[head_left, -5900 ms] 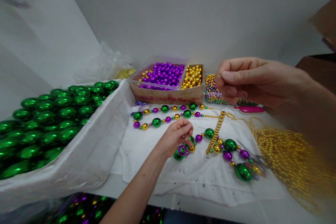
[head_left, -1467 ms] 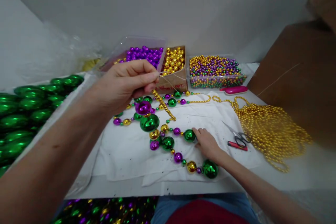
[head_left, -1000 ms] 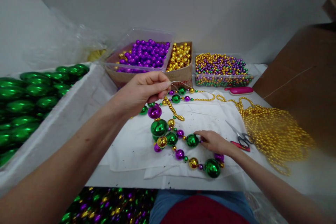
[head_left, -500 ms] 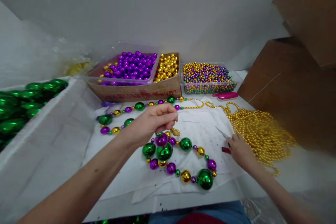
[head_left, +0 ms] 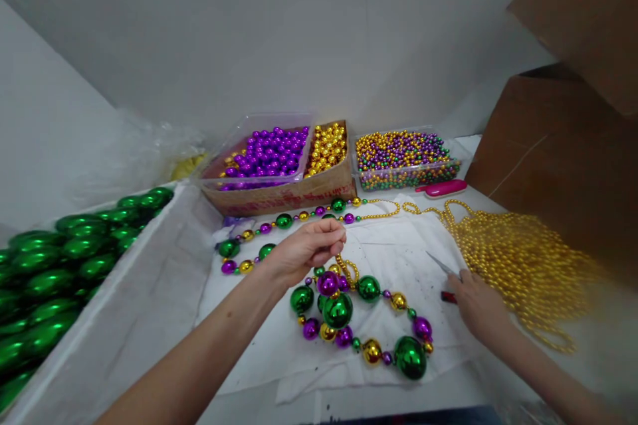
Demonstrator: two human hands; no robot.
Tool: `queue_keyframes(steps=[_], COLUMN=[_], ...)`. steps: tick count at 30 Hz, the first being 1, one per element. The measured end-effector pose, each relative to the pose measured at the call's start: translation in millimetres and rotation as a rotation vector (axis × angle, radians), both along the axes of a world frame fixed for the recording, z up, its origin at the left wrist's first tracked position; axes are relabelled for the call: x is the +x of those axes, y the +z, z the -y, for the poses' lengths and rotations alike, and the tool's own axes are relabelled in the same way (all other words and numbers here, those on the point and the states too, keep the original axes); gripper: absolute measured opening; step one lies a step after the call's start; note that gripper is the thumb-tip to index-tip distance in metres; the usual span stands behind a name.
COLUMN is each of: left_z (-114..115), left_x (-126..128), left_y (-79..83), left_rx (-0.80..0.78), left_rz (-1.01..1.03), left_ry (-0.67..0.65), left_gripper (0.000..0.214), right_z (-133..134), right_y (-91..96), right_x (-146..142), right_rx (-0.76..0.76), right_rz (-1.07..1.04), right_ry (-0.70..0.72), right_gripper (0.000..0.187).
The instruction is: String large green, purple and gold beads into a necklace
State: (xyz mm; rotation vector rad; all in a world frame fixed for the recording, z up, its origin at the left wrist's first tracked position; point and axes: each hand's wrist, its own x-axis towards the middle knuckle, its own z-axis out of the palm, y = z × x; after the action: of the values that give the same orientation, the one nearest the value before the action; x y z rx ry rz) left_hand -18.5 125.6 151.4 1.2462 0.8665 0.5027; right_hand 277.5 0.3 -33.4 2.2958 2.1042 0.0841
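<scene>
My left hand (head_left: 316, 244) is closed in a pinch above the middle of the cloth. Below its fingertips hangs a necklace of shiny green, purple and gold beads (head_left: 337, 309), with a short loop of small gold beads (head_left: 351, 270) at its top; the pinched end itself is hidden. The rest of this necklace lies curved on the cloth. My right hand (head_left: 476, 299) is closed over scissors (head_left: 438, 263) at the cloth's right side. Their pointed blade shows ahead of the fingers, and a red and black handle part sticks out beside them.
A second necklace (head_left: 284, 220) lies farther back on the white cloth (head_left: 393, 259). Behind stand a cardboard box (head_left: 279, 196) of purple and gold beads and a clear tub (head_left: 413, 176) of small beads. Gold strands (head_left: 523, 265), a pink tool (head_left: 445, 188), cartons (head_left: 548, 139) and large green beads (head_left: 54, 279) surround it.
The view has shifted, so the things appear lower and farther right. More of the gold bead loop shows under my left hand. My right hand stays over the scissors.
</scene>
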Motion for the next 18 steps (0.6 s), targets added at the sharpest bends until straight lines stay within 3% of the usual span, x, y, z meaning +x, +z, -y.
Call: queue_keyframes(steps=[7,13,18], left_z=[-1,2,3], left_x=[-5,-1,2], left_y=[-0.5,-2.3,-4.9], left_rx=[0.046,0.019,0.005], left_rz=[-0.035,-0.026,0.014], left_ry=[-0.004,0.01,0.004], left_gripper=[0.021,0.023,0.021], right_z=[12,17,0], right_y=[2.5,1.0,-1.4], right_x=[16,17,18], right_rx=[0.015,0.032,0.011], right_rz=[0.018,-0.006,-0.055], right_ry=[-0.081,-0.073,-0.045], right_gripper=[0.019,0.024,0.036])
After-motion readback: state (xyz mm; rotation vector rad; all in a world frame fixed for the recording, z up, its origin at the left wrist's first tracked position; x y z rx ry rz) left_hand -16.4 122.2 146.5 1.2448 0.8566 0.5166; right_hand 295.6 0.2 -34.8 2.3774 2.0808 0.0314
